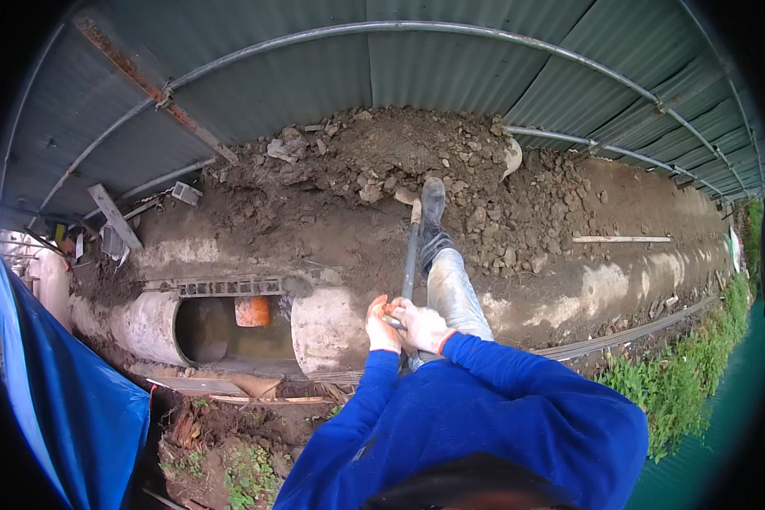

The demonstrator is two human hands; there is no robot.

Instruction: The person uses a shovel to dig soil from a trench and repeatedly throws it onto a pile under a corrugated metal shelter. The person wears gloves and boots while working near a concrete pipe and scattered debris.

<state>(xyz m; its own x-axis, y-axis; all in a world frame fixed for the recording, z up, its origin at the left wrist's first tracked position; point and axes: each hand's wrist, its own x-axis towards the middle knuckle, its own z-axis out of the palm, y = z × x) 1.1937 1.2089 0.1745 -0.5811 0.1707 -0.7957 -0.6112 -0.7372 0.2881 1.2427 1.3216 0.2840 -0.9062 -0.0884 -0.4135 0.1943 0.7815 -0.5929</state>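
Note:
Both my hands, in white work gloves with orange palms and cuffs, are close together in front of my body. My left hand (382, 327) is closed around the near end of a shovel (411, 259) with a long grey shaft. Right beside it, my right hand (422, 328) grips the same end. The shaft runs away from me to the foot of a heap of brown soil and stones (399, 149), where the blade is hard to make out. My booted leg (438, 221) is stretched forward alongside the shaft, the boot against the heap.
To the left, a large concrete pipe (149, 327) has an opening with murky water and an orange bucket-like object (252, 311) inside. Corrugated metal fencing (450, 72) with pipe rails stands behind the heap. A blue tarp (68, 382) hangs at left; green water (697, 459) lies at right.

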